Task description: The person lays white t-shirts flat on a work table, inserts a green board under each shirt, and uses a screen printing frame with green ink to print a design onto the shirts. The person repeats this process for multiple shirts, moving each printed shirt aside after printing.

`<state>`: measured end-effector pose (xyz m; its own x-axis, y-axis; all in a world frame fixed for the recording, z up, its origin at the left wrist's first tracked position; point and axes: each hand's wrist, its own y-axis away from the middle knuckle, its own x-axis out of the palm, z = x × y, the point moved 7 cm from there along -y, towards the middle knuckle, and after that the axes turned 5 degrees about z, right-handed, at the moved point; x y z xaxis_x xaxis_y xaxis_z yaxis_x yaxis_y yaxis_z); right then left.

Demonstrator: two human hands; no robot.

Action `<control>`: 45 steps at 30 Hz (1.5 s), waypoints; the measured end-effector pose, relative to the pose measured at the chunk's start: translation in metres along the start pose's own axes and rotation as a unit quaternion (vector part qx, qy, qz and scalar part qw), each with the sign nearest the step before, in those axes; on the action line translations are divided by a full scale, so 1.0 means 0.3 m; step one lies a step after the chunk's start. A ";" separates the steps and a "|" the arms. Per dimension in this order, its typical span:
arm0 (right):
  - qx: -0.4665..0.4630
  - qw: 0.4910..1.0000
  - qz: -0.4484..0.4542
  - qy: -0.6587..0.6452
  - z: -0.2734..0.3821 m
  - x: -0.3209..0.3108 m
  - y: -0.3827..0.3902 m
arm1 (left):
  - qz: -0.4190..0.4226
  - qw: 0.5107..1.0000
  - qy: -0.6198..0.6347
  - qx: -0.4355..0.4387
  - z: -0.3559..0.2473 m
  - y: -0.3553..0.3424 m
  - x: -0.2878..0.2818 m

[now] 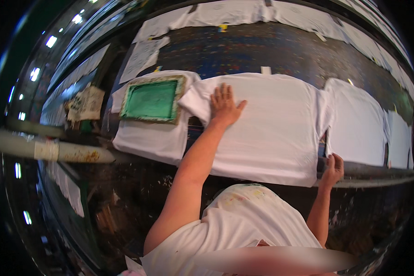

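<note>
At left, a rust-marked pipe point(73, 152) runs toward the near edge of a dark, paint-flecked surface point(248, 53). There a white shirt, the left shirt point(152, 142), lies with a screen point(151, 100) on its upper part: a rectangular frame with a green panel and a stained rim. Were the screen nudged, its rim could smudge the cloth or shift out of line.

Just right of it, a sleeve point(197, 102) of the middle shirt point(271, 126) reaches the screen's edge; whether they touch is unclear. A tug there could drag the sleeve onto the stained rim and leave a mark.

The left hand point(226, 110) lies palm down on the middle shirt near that sleeve, fingers spread, gripping nothing. Uneven pressure could push a crease into the cloth or skew it; any paint on the palm, which is hidden, could transfer.

Farther right, the right hand point(334, 170) is at the surface's near edge, fingers curled, by the lower corner of the right shirt point(356, 124). I cannot tell whether it pinches cloth. If it does, a hard pull could twist that shirt and disturb the middle shirt's neighbouring sleeve.
</note>
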<state>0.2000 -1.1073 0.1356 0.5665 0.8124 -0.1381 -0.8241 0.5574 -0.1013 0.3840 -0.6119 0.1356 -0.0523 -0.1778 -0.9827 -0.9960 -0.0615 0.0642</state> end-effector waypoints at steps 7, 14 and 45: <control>-0.129 0.991 0.037 -0.010 0.159 0.193 0.038 | -0.040 0.959 0.177 0.216 0.097 0.154 -0.219; -0.210 0.973 0.085 0.044 0.344 0.587 0.320 | -0.261 0.881 0.251 0.305 0.634 0.301 -0.581; -0.028 0.906 0.413 0.089 0.396 1.868 0.936 | -0.202 0.948 0.189 -0.158 2.025 0.119 -0.459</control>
<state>0.2855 -0.4752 0.1468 -0.2466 0.9052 -0.3463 -0.9687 -0.2412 0.0593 0.3120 0.0071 0.1677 0.4178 -0.4126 -0.8094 -0.8550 -0.4799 -0.1967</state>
